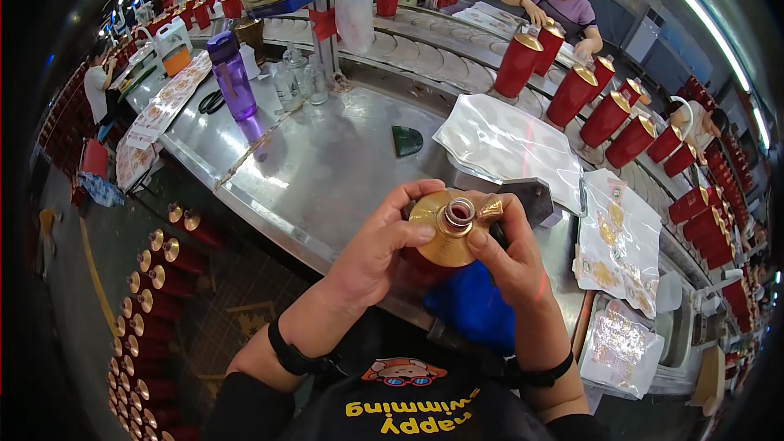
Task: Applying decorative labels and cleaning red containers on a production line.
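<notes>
Hands (384,253) around glossy gold-shouldered bottle (447,238)

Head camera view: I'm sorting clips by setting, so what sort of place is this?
Most likely a bottling or packaging factory line. Both hands, left hand and right hand, hold a red bottle with a gold top; many matching red bottles ride a curved conveyor past another worker.

**What you can't see right now**

Your left hand (384,253) and right hand (510,257) cover most of the red bottle (425,265); only its gold shoulder and open neck show. Your fingertips on the far side are out of sight. The sheets (616,241) to your right carry gold stickers too small to read.
</notes>
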The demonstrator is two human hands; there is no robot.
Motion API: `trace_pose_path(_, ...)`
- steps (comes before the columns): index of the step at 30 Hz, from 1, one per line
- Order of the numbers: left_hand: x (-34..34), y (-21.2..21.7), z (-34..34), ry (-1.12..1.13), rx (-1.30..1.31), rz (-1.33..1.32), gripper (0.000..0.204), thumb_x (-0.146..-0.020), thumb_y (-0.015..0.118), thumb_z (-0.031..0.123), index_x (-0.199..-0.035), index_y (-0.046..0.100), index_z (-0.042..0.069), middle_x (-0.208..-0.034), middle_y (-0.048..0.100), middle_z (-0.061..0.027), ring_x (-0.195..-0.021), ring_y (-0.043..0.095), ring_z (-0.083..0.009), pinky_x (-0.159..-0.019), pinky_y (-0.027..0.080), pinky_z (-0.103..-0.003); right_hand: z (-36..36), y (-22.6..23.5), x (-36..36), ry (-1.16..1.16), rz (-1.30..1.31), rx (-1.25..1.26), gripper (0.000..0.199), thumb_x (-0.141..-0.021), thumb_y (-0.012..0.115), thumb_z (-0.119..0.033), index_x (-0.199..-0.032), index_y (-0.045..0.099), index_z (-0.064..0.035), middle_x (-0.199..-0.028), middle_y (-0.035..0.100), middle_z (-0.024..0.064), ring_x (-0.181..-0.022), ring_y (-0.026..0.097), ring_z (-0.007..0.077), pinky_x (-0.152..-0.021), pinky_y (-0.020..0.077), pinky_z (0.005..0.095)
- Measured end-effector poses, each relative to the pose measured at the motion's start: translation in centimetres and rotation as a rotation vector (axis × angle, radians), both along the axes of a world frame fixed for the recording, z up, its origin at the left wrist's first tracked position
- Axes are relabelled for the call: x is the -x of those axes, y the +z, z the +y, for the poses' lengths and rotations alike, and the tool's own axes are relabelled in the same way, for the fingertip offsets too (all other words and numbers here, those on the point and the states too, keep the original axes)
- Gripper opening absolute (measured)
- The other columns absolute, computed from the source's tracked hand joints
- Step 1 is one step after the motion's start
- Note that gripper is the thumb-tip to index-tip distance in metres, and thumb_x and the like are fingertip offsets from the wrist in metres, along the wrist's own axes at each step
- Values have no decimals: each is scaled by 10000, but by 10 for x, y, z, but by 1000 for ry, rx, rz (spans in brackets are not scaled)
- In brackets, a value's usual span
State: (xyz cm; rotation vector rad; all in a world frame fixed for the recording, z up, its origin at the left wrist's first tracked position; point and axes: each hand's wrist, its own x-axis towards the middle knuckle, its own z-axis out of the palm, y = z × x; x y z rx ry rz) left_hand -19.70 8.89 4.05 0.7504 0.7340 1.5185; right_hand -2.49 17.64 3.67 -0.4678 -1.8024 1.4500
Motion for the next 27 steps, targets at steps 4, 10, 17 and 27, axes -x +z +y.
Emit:
trace_pose_path(4, 2, 5, 6, 19, 87, -74, 470, -846, 551, 157, -1281, 444, 13, -1200, 547, -111, -1169, 521, -211, -1051, 370, -340, -1, 1, 1, -9, -5, 31, 448, -906, 667, -284, -1195, 479, 3, -1134, 577, 89, -1082, 515, 156, -967, 394, 314)
trace_pose_path(10, 11, 7, 19, -24, 136, -3, 402, -894, 518, 179, -1256, 456, 15, -1168, 563, -113, -1136, 541, -203, -1017, 401, -340, -3, 2, 2, -14, -16, 28, 441, -908, 663, -284, -1194, 479, -3, -1147, 570, 90, -1085, 512, 157, -969, 393, 316)
trace_pose_path(17, -1, 2, 4, 70, 31, 14, 373, -894, 538, 165, -1238, 469, 38, -1195, 546, -100, -1137, 534, -193, -1017, 397, -329, -6, 0, 2, -40, -17, 27, 420, -907, 666, -265, -1182, 480, -8, -1153, 569, 91, -1090, 510, 158, -979, 388, 320)
trace_pose_path(27, 20, 4, 21, -133, 160, -29, 343, -915, 554, 208, -1213, 486, 53, -1120, 564, -78, -1060, 566, -175, -949, 448, -330, -11, -2, 5, -58, 22, 15, 407, -911, 660, -258, -1185, 481, -16, -1169, 573, 90, -1099, 508, 161, -987, 379, 317)
